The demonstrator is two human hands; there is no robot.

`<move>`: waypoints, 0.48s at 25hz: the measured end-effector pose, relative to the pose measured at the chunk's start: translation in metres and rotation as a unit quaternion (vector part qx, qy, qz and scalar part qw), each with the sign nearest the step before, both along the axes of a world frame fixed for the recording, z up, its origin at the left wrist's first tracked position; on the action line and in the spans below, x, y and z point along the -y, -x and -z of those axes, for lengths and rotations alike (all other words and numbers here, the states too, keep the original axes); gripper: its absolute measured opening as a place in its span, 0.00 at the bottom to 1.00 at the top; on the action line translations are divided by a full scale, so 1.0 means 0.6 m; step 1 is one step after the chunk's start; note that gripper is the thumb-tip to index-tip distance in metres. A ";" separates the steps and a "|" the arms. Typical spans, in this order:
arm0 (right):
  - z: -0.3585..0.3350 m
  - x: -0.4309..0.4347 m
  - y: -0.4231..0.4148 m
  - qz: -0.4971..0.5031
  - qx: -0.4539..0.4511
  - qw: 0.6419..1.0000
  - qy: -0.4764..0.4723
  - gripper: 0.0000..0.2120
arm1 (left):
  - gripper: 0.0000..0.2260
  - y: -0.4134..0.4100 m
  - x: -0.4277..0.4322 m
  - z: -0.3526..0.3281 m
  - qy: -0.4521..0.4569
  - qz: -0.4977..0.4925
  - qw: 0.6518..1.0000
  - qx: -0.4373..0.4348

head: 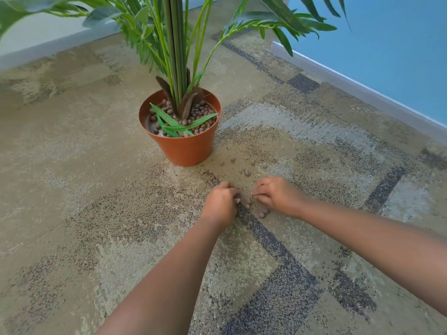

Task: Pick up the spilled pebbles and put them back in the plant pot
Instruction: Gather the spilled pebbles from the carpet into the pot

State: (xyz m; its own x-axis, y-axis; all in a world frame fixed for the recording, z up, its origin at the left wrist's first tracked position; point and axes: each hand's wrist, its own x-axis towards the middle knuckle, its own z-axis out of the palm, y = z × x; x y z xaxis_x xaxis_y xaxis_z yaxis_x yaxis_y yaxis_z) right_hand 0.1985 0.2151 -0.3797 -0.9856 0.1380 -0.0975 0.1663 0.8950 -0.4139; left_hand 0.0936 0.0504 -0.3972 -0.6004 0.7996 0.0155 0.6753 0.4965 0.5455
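Patterned carpet covers the whole floor, a beige and tan pile broken by pale grey patches and dark blue-grey bars that run diagonally under the arms. Along the far left a pale wall meets the carpet with a light skirting board; on the right a blue wall comes down to a grey skirting strip.

On the carpet stands a terracotta-coloured plant pot, upright, holding a green palm-like plant whose stems rise out of the top of the view. Its surface is filled with brown pebbles, and two fallen green leaves lie across them.

Spilled pebbles lie scattered on the carpet just right of the pot's base and nearer the camera, with a small cluster between the two hands.

Left hand rests low on the carpet, its grip curled in with a dark pebble pinched at the fingertips. Right hand is just beside it, fingers drawn together toward the thumb over the cluster; whether it holds a pebble I cannot tell.
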 end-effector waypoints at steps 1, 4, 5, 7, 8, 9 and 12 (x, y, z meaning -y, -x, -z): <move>-0.004 0.000 -0.011 0.035 -0.005 0.998 0.042 0.09 | 0.09 -0.002 0.004 0.006 -0.016 -0.024 1.000 0.004; 0.003 0.008 -0.059 0.093 -0.009 0.988 0.121 0.06 | 0.06 0.001 0.015 0.011 -0.034 -0.080 0.994 0.066; 0.008 0.013 -0.076 0.102 -0.011 0.986 0.135 0.06 | 0.06 0.007 0.019 0.009 -0.035 -0.097 0.987 0.120; 0.015 0.021 -0.097 0.120 -0.013 0.979 0.163 0.06 | 0.12 0.021 0.029 -0.001 -0.054 -0.124 0.950 0.283; 0.018 0.024 -0.099 0.123 -0.014 0.979 0.164 0.07 | 0.16 0.023 0.032 -0.007 -0.061 -0.128 0.925 0.353; 0.020 0.026 -0.095 0.123 -0.019 0.980 0.157 0.08 | 0.20 0.021 0.032 -0.012 -0.057 -0.120 0.914 0.383; 0.019 0.032 -0.076 0.087 -0.002 0.992 0.093 0.09 | 0.22 -0.004 0.014 -0.023 0.008 -0.059 0.954 0.294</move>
State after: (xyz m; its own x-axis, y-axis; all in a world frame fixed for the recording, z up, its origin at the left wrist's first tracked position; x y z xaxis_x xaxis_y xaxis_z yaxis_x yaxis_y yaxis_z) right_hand 0.2440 0.1956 -0.3909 -0.9490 0.2857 -0.1334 0.3092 0.7611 -0.5702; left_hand 0.0958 0.0422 -0.3833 -0.5874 0.7234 -0.3629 0.1948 0.5616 0.8041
